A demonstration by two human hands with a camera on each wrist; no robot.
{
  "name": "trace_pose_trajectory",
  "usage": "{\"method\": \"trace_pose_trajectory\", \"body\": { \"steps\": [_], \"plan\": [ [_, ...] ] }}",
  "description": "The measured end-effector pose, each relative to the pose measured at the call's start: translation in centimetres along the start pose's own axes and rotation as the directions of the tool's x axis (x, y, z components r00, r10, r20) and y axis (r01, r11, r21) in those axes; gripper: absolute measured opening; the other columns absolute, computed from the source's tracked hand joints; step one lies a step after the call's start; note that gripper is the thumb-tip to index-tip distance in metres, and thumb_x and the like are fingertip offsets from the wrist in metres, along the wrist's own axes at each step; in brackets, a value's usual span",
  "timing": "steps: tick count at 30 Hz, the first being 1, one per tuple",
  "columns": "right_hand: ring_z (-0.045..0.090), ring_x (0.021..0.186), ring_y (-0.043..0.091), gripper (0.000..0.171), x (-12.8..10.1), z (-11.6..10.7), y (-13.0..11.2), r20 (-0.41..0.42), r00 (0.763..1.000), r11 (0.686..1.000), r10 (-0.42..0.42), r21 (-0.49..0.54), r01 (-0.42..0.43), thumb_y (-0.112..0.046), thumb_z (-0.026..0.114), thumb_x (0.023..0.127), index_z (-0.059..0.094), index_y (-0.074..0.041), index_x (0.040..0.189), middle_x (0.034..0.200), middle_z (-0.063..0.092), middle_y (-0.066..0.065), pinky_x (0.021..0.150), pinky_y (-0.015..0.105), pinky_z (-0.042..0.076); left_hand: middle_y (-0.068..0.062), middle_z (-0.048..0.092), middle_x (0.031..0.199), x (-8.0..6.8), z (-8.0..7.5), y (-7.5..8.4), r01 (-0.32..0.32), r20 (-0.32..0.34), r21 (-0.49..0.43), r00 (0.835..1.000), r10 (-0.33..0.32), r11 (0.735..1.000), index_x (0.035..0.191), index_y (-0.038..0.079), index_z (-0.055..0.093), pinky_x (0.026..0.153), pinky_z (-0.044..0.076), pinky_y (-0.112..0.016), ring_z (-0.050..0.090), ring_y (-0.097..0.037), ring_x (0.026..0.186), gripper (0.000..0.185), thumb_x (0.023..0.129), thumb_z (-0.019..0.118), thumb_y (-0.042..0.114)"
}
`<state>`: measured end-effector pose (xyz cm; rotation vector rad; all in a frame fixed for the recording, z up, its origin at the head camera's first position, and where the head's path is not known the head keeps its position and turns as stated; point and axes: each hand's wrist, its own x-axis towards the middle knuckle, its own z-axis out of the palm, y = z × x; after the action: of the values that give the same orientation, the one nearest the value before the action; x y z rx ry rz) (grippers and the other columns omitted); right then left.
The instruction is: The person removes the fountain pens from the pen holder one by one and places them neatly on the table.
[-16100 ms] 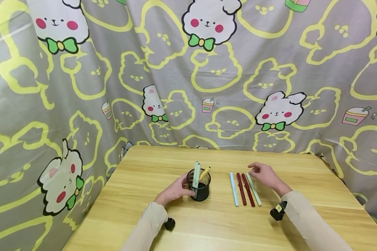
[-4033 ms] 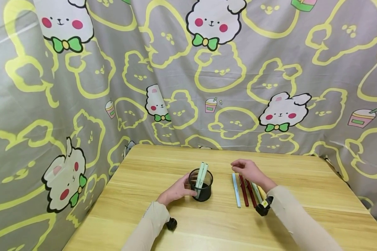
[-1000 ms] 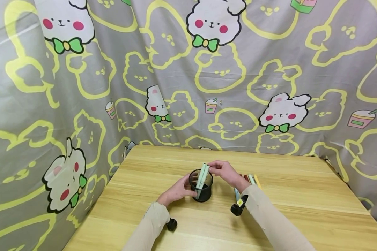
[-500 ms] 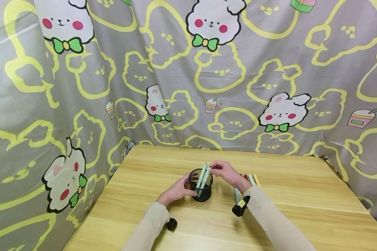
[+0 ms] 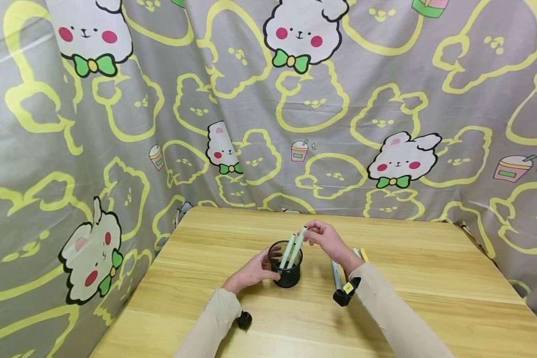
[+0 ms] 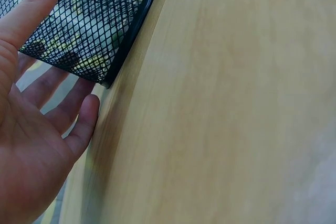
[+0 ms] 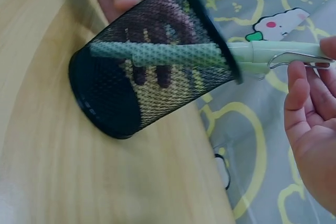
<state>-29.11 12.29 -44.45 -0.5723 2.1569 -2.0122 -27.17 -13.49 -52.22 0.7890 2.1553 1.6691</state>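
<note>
A grey curtain (image 5: 385, 89) printed with white rabbits and yellow outlines hangs behind a light wooden table (image 5: 429, 298). Near the middle of the table we see a black mesh pen cup (image 5: 287, 271) standing upright. The left hand (image 5: 252, 272) wraps around the cup's left side, thumb and fingers curved against the mesh. The right hand (image 5: 325, 239) is above and just right of the cup, pinching the top end of a pale green pen (image 5: 297, 245) whose lower end is inside the cup. A second pale green pen (image 5: 288, 250) leans in the cup beside it. Behind the right forearm, a few more pens (image 5: 337, 272) lie on the table, partly hidden by the sleeve (image 5: 394, 318).
</note>
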Motion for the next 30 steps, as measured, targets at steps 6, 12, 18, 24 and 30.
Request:
{"method": "trace_pose_trajectory", "body": {
  "steps": [6, 12, 18, 24, 30],
  "plan": [
    [0.059, 0.077, 0.012, 0.034, -0.1, -0.6, -1.2, -0.028, 0.999, 0.999, -0.026, 0.045, 0.027, -0.009, 0.057, 0.094, 0.049, 0.014, 0.118, 0.105, 0.066, 0.019, 0.067, 0.025, 0.048, -0.015, 0.046, 0.139, 0.0, 0.0, 0.0, 0.014, -0.008, 0.005, 1.0, -0.014, 1.0, 0.146, 0.001, 0.029, 0.099, 0.039, -0.04, 0.047, -0.031, 0.122, 0.08, 0.079, 0.073, 0.001],
    [0.06, 0.078, 0.01, 0.036, -0.1, -1.5, -1.9, -0.068, 0.997, 0.998, -0.036, 0.047, 0.039, -0.011, 0.056, 0.095, 0.053, 0.015, 0.12, 0.097, 0.069, 0.006, 0.067, 0.023, 0.048, -0.017, 0.044, 0.14, -0.1, 0.0, 0.0, 0.006, -0.009, -0.004, 1.0, -0.006, 1.0, 0.145, 0.0, 0.029, 0.1, 0.038, -0.043, 0.045, -0.034, 0.124, 0.079, 0.079, 0.073, 0.0],
    [0.058, 0.076, 0.01, 0.014, -0.3, -2.8, -2.5, -0.11, 0.991, 0.98, -0.075, 0.176, 0.093, -0.006, 0.054, 0.095, 0.066, -0.003, 0.102, 0.09, 0.069, 0.004, 0.064, 0.021, 0.048, -0.015, 0.043, 0.141, -0.1, 0.0, 0.1, 0.005, -0.002, -0.006, 1.0, -0.005, 1.0, 0.146, 0.003, 0.03, 0.101, 0.037, -0.044, 0.042, -0.036, 0.127, 0.079, 0.079, 0.073, 0.001],
    [0.058, 0.076, 0.011, 0.017, -0.7, -4.6, -3.0, -0.129, 0.99, 0.965, -0.062, 0.244, 0.093, -0.007, 0.054, 0.096, 0.069, -0.014, 0.093, 0.088, 0.07, 0.002, 0.063, 0.021, 0.048, -0.015, 0.042, 0.142, -0.1, 0.0, 0.0, 0.004, 0.004, -0.016, 1.0, -0.003, 1.0, 0.146, 0.003, 0.03, 0.101, 0.037, -0.044, 0.042, -0.034, 0.127, 0.079, 0.08, 0.072, 0.0],
    [0.058, 0.077, 0.011, 0.012, -1.3, -6.5, -2.7, -0.152, 0.988, 0.979, -0.028, 0.196, 0.058, -0.011, 0.056, 0.096, 0.068, -0.012, 0.094, 0.087, 0.068, 0.002, 0.065, 0.022, 0.048, -0.019, 0.039, 0.143, 0.0, 0.0, -0.1, 0.009, 0.008, -0.036, 1.0, -0.009, 0.999, 0.146, 0.0, 0.028, 0.102, 0.035, -0.048, 0.041, -0.038, 0.127, 0.08, 0.079, 0.071, -0.004]
  ]
}}
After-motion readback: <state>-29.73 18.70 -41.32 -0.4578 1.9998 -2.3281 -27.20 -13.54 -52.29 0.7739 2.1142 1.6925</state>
